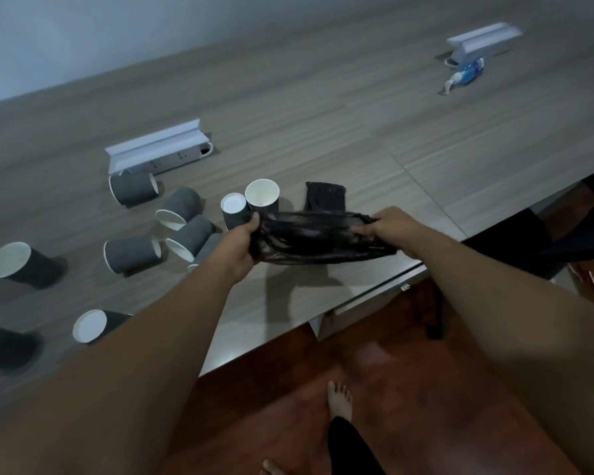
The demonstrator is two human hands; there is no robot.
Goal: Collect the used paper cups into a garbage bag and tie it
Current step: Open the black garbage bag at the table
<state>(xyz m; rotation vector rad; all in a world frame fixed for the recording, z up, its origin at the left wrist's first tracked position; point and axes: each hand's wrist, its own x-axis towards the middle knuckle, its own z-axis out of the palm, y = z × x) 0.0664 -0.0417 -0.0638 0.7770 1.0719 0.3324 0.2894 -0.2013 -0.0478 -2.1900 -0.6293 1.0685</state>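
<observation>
I've got the thin, limp garbage bag (pixel 318 236) pinched at both ends — left hand (pixel 239 246), right hand (pixel 391 228) — just beside the cups (pixel 186 228); its slippery film wants gripping by the mouth edge.

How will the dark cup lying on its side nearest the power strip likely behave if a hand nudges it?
The cup lies on its side on the smooth table, so it would probably roll, likely in a curve, since it tapers. It looks like thin paper and appears empty, so it is probably light and might crush under a firm grip. Its ribbed wall may help fingers hold it.
</observation>
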